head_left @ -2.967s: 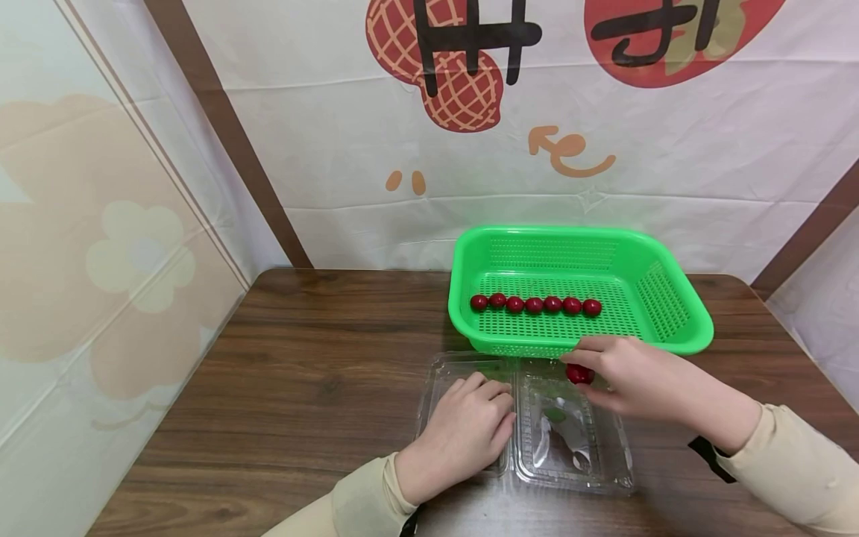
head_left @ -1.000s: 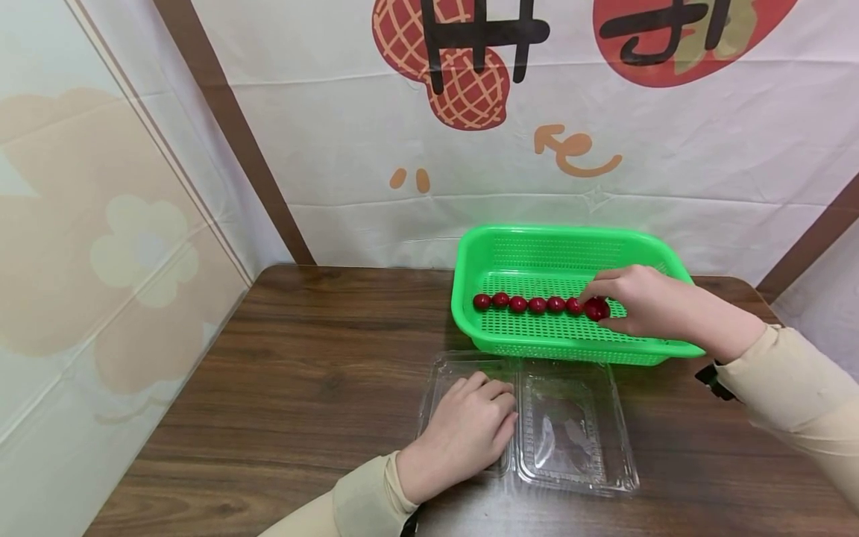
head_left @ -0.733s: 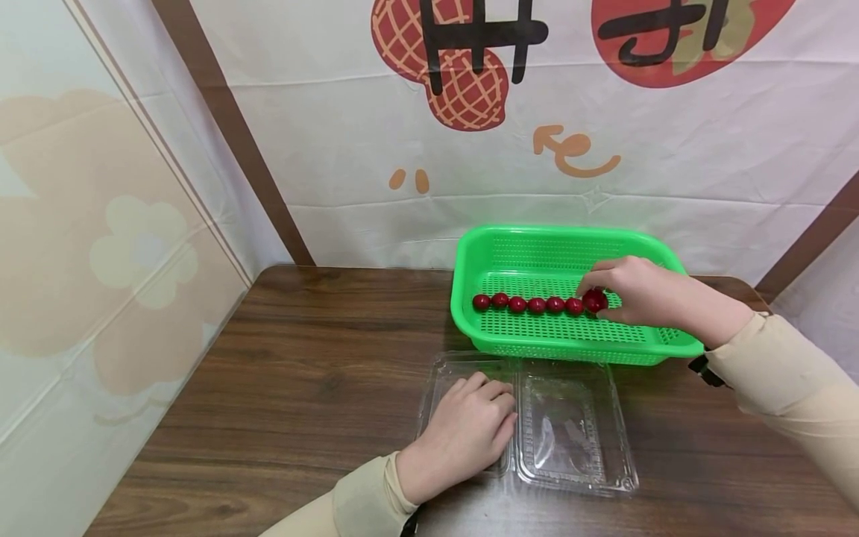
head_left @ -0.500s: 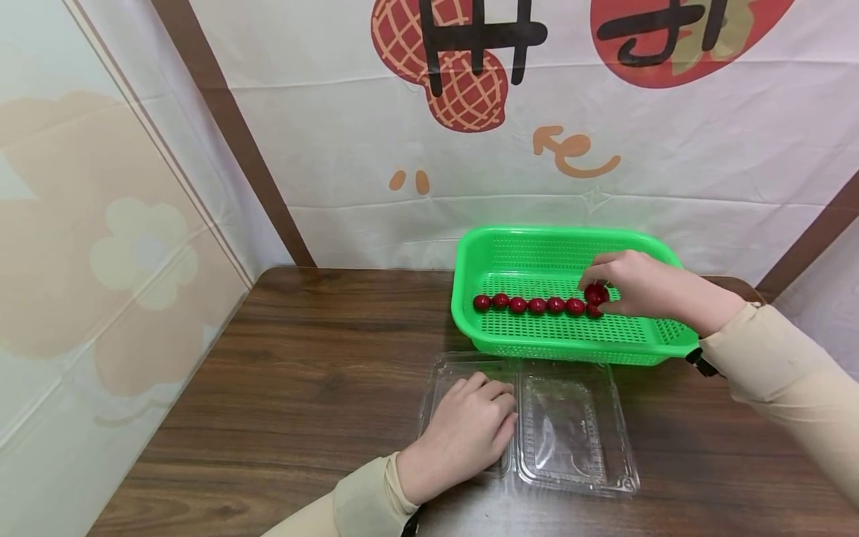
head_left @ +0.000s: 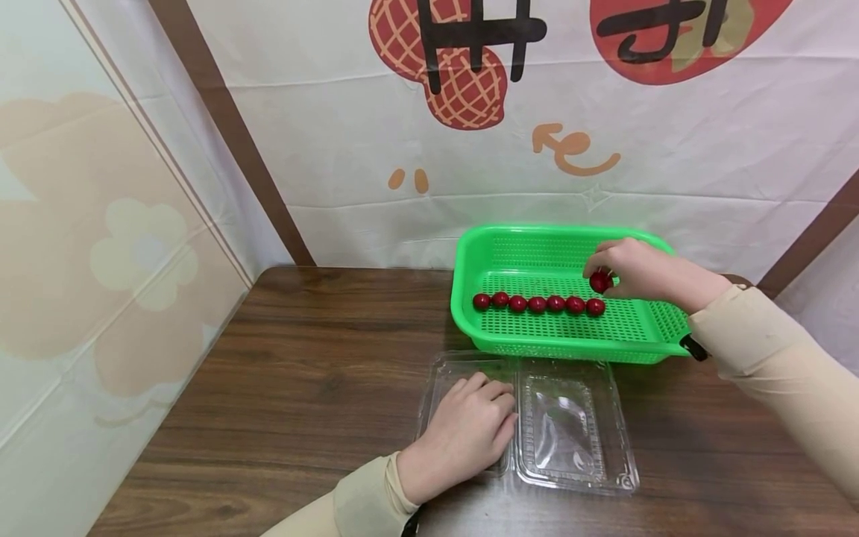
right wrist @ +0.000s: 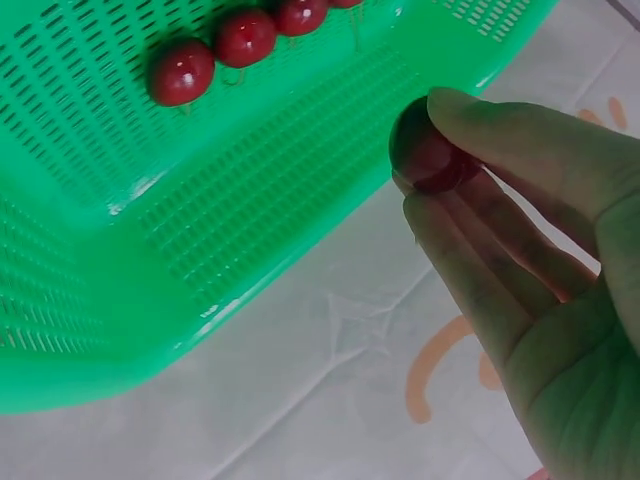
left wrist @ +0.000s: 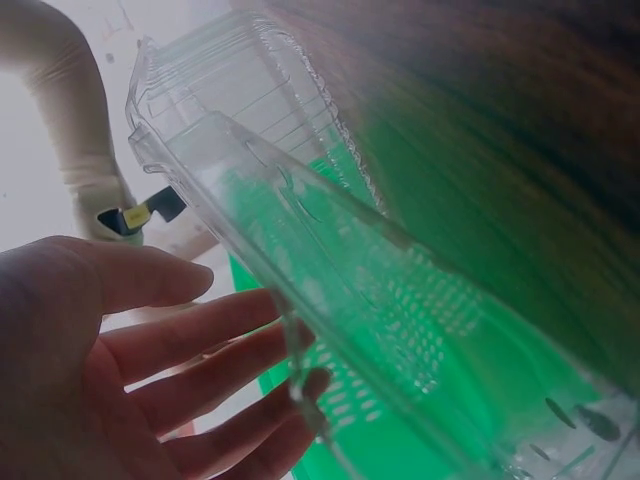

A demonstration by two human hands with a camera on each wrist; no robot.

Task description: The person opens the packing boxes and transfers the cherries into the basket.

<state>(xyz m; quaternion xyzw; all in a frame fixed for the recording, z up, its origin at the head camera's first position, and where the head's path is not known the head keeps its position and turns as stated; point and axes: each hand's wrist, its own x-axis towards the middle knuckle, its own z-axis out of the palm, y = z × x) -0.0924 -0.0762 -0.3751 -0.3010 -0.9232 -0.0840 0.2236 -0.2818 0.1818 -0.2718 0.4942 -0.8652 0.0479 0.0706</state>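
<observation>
My right hand (head_left: 640,270) pinches a dark red cherry (head_left: 599,281) between thumb and fingertips over the back right of the green basket (head_left: 458,292). In the right wrist view the held cherry (right wrist: 420,148) shows at the fingertips, partly covered by the thumb. Below, a row of several glossy cherries (head_left: 537,305) lies across the basket's floor. My left hand (head_left: 466,426) rests on the left half of a clear plastic clamshell box (head_left: 570,455), fingers relaxed. Seen from the left wrist, its fingertips (left wrist: 315,385) touch the box's edge.
The box lies unfolded just in front of the basket, on the brown wooden table (head_left: 288,388). A printed cloth (head_left: 322,142) hangs right behind the basket. Another cloth panel (head_left: 101,261) stands along the table's left side.
Holding a cherry, my right hand has moved from over the box's right half to the row's right end, then up and back from it. The left hand has stayed put.
</observation>
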